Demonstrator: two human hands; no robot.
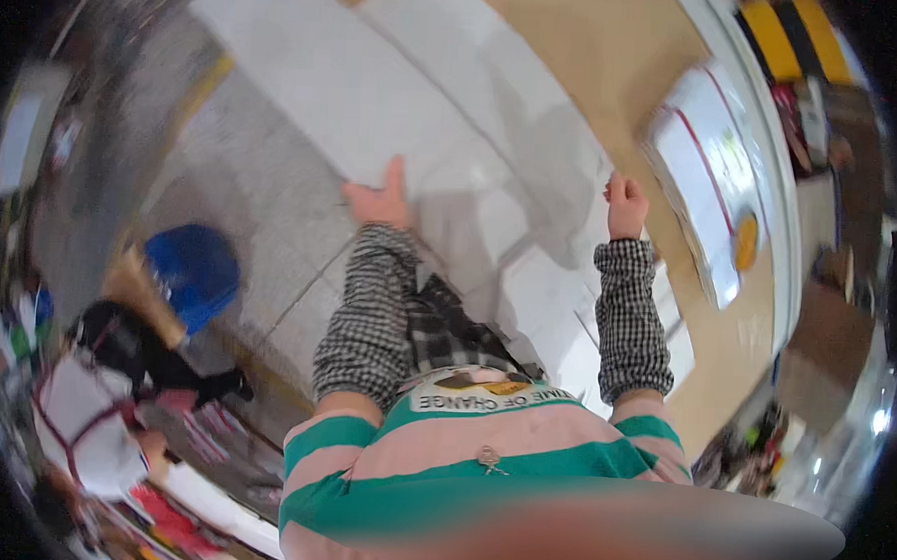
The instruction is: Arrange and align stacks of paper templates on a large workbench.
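White sheet [445, 130] lies under the flat, spread left hand [380, 199] (right hand [625, 203] curled, its grip unclear).

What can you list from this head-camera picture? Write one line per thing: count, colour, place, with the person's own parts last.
white sheets: several large ones, white, spread on the table under both hands
table: one, tan, upper right
paper stack: one, white with red lines, right of the hands
blue tub: one, blue, on the grey floor at left
floor: grey tiles, left
left hand: one, flat on a white sheet, fingers spread
right hand: one, curled at a sheet's edge; grip unclear
sleeves: two, black-and-white check
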